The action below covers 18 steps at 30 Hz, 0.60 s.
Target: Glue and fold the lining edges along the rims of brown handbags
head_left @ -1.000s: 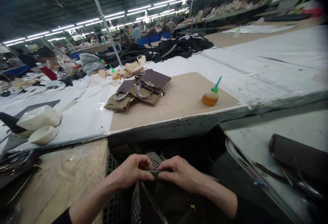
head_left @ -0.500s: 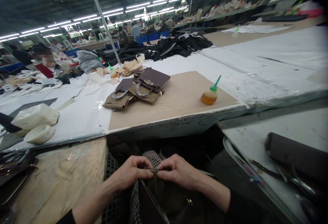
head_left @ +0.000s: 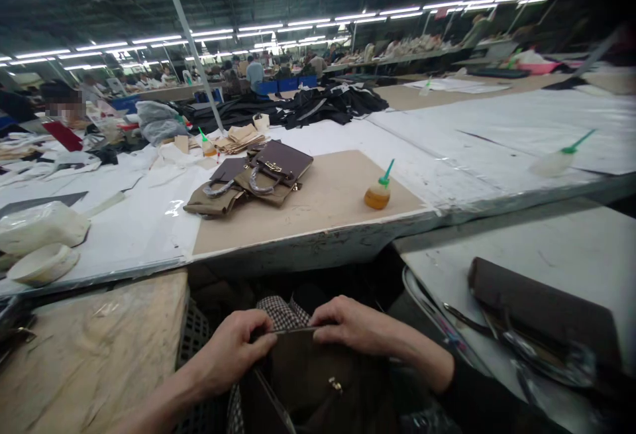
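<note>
A dark brown handbag (head_left: 318, 361) with a small gold clasp lies across my lap, on checkered cloth. My left hand (head_left: 248, 341) pinches the bag's upper edge between thumb and fingers. Further along the same edge, my right hand (head_left: 338, 325) grips it in a like pinch, and a short stretch of edge shows between the two hands. The lower part of the bag fades into shadow.
Brown handbags (head_left: 258, 175) with wrapped handles lie on a tan sheet (head_left: 328, 202) ahead. A squeeze bottle (head_left: 378, 190) of amber liquid stands to their right. Another dark bag (head_left: 541, 308) rests on the right-hand table. A white bowl (head_left: 44, 264) sits at left.
My hands have moved apart along the bag's edge, and more of the bag's face and clasp shows. The view has turned slightly to the right.
</note>
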Tool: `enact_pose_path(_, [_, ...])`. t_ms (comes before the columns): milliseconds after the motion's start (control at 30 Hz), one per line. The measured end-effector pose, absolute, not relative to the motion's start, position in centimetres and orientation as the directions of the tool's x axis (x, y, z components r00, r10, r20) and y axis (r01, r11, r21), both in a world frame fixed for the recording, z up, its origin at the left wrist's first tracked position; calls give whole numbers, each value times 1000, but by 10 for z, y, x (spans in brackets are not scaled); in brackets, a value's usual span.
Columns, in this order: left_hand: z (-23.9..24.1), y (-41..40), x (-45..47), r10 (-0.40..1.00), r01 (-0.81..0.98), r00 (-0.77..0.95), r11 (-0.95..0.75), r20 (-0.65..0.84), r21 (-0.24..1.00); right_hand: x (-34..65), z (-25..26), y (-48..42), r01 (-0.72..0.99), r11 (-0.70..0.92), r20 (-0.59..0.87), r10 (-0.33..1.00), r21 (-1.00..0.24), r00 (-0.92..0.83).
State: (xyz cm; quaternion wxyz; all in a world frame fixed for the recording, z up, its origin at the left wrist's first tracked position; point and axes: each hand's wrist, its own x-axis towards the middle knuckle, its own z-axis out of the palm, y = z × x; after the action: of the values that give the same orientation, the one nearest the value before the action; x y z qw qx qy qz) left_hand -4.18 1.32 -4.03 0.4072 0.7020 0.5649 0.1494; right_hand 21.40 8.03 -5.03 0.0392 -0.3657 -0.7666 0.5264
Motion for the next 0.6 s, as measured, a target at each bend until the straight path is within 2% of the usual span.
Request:
enact_pose_path(133, [-41, 7, -47, 938, 748, 271, -65, -215, 661, 253, -47, 79, 512, 81, -376, 584, -855, -720])
enact_pose_path(333, [-48, 17, -54, 871, 601, 347, 78, -348, 796, 272, -57, 57, 406, -111, -369, 674, -907, -640])
enact_pose_path(433, [-48, 25, -58, 828, 567, 388, 132, -405, 813, 273, -59, 48, 341, -203, -379, 704, -918, -601])
enact_pose_path(533, [-43, 34, -59, 787, 637, 379, 159, -486, 754, 275, -57, 42, 300, -236, -374, 723, -924, -581])
enact_pose_path(600, [-35, 41, -53, 784, 731, 369, 88, -500, 677, 276, -55, 38, 301, -213, -353, 753, -929, -555])
